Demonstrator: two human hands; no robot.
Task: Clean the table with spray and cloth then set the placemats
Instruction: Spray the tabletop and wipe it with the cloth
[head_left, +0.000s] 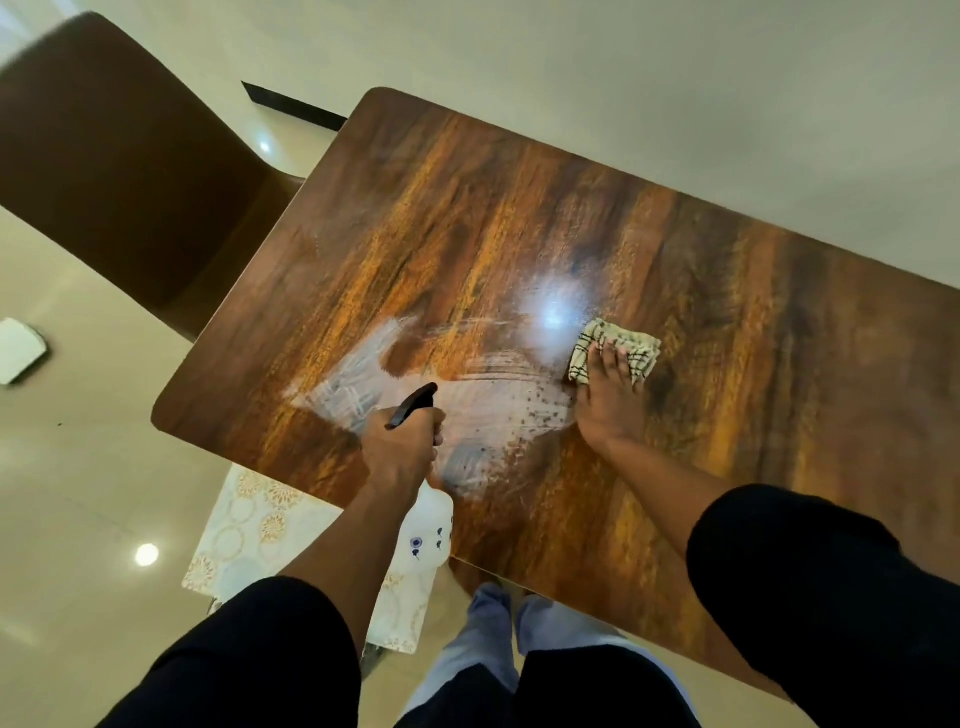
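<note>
Now the cloth (613, 353) lies flat under the right hand's fingers (621, 358).

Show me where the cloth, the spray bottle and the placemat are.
cloth (584, 347): head view, left checked part beside the fingers.
spray bottle (413, 405): head view, black trigger head.
placemat (260, 525): head view, patterned middle, below the table edge.

The light is warm, soft indoor light from overhead. A bright white glare spot sits on the glossy table (519, 234) near its middle (a lamp mirrored from above), and two smaller reflections shine on the pale floor (78, 493). Wet smears on the wood catch the light and show milky. Shadows are faint and diffuse. The wide lens bends straight edges, and the table leans across the view. The brown chair (119, 171) at upper left is soft and blurred, as are the dark sleeves (831, 597) at the bottom edge.
</note>
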